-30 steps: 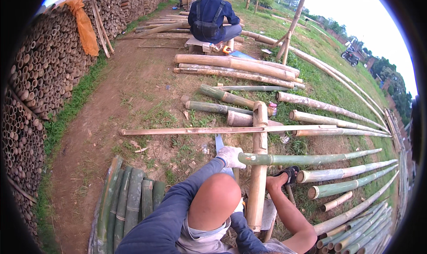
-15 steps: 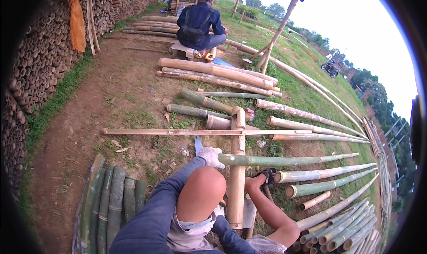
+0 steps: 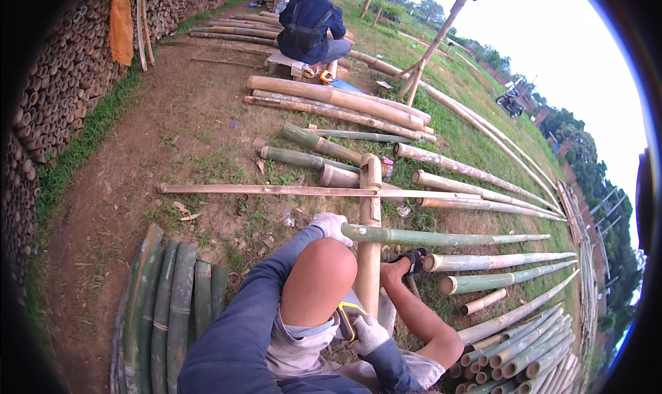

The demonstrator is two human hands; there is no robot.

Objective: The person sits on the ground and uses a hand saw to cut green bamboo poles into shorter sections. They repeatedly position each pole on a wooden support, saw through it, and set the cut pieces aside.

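My left hand (image 3: 330, 228), in a whitish work glove, is closed round the near-left end of a green bamboo pole (image 3: 441, 237). That pole lies across a thick pale bamboo post (image 3: 369, 273) between my legs and stretches off to the right. Lower down, my gloved right hand (image 3: 371, 336) grips the yellow-and-black handle of a handsaw (image 3: 350, 316) beside my bent knee. The saw's blade is hidden behind the knee. A split bamboo strip (image 3: 269, 189) crosses the post further up, running left to right.
Cut green bamboo lengths (image 3: 181, 304) lie at lower left, and a pile of poles (image 3: 517, 349) at lower right. More poles (image 3: 338, 104) lie ahead. Beyond them a person in dark blue (image 3: 310, 32) sits facing away. Stacked bamboo (image 3: 65, 84) lines the left side.
My right hand has come up into fuller view with the saw handle. The blade seen left of my left hand has gone from sight. The left hand keeps its hold on the green pole.
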